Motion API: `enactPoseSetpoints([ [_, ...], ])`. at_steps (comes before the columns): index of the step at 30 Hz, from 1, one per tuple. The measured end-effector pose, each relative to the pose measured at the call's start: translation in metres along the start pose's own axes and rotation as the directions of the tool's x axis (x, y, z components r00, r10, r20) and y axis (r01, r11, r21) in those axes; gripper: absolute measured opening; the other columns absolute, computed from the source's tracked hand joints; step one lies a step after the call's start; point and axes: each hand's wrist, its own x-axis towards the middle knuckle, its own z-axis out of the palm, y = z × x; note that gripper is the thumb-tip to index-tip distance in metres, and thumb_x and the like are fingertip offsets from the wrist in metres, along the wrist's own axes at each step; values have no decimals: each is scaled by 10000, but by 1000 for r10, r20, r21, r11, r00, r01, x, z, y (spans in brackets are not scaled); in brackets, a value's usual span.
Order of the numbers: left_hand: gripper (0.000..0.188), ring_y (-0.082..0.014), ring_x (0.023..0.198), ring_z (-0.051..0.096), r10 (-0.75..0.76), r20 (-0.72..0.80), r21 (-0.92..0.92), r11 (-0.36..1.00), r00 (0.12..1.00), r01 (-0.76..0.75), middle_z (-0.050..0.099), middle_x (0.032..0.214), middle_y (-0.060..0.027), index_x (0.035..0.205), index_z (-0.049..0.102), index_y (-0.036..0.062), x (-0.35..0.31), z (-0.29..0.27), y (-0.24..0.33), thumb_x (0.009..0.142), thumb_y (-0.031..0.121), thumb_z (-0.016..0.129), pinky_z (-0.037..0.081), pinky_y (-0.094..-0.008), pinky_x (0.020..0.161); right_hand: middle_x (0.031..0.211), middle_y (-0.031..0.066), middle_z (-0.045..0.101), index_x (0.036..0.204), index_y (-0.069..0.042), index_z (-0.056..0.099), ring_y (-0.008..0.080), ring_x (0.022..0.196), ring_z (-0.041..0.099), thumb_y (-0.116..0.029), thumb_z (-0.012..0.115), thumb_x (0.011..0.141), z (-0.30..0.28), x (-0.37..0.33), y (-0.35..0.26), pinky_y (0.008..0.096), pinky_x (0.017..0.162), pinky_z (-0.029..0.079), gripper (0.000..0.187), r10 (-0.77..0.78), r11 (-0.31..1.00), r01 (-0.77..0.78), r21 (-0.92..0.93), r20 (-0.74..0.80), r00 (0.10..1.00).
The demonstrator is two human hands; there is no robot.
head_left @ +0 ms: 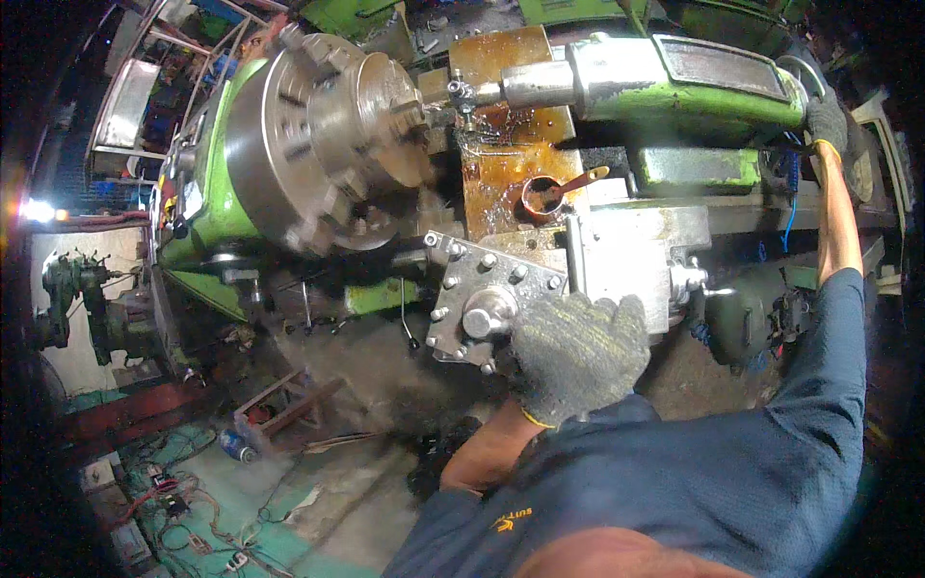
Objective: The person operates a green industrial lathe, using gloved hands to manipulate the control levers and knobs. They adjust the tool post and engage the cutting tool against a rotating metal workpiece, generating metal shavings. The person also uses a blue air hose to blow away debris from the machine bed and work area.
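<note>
My left hand (581,352), in a grey knit glove, lies with fingers extended over the right side of the square tool post (496,299) and its slide (626,260). The tool post has several bolts and a round centre knob. At the far right, my right hand (827,120), also gloved, has its fingers round the rim of the tailstock handwheel (800,77). The green tailstock (626,82) points its steel quill (540,85) at a round metal workpiece (381,101) in the large chuck (279,144). The chuck's lower part looks blurred.
An oily brown plate (496,154) bears a small cup (540,199) of dark liquid with a brush (586,180) in it. Levers (409,318) hang below the chuck. A blue can (235,445), a rusty frame (299,405) and tangled cables (207,520) lie on the floor at left.
</note>
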Motion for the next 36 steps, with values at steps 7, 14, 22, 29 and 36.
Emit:
enactPoseSetpoints([
  [7, 84, -252, 548, 574, 27, 81, -228, 974, 996, -8, 549, 649, -49, 853, 648, 147, -1, -10, -10, 822, 223, 664, 414, -459, 483, 1278, 287, 662, 1441, -164, 544, 482, 1192, 627, -405, 552, 913, 19, 22, 30, 529, 987, 481, 581, -74, 997, 73, -23, -27, 997],
  [14, 57, -260, 568, 603, 119, 101, -321, 944, 988, -81, 567, 671, -56, 844, 642, 168, -7, -10, -14, 813, 213, 656, 431, -458, 491, 1263, 266, 677, 1448, -167, 540, 476, 1173, 640, -414, 548, 908, 19, 26, 30, 517, 972, 486, 594, -42, 999, 42, -3, 8, 999],
  [22, 75, -271, 610, 627, 116, 141, -249, 965, 983, -78, 585, 706, -64, 872, 639, 172, -7, -8, -12, 816, 220, 654, 450, -469, 512, 1266, 274, 668, 1384, -155, 565, 479, 1170, 638, -423, 518, 878, 13, 15, 13, 524, 962, 489, 574, -42, 999, 42, 7, -5, 999],
  [29, 118, -286, 687, 640, 114, 321, -355, 935, 940, 7, 602, 782, -81, 935, 631, 163, -3, -20, -13, 829, 213, 639, 464, -506, 571, 1305, 280, 645, 1429, -172, 536, 486, 1191, 623, -438, 516, 880, 14, 29, 36, 529, 970, 484, 611, -33, 999, 33, -27, -29, 999],
  [36, 121, -283, 719, 639, 119, 345, -331, 944, 931, 2, 592, 793, -91, 947, 625, 144, -2, -19, -11, 837, 193, 615, 469, -507, 593, 1337, 259, 638, 1433, -181, 532, 490, 1216, 609, -434, 500, 912, 19, 22, 24, 538, 988, 480, 580, -64, 998, 64, -10, -9, 998],
])
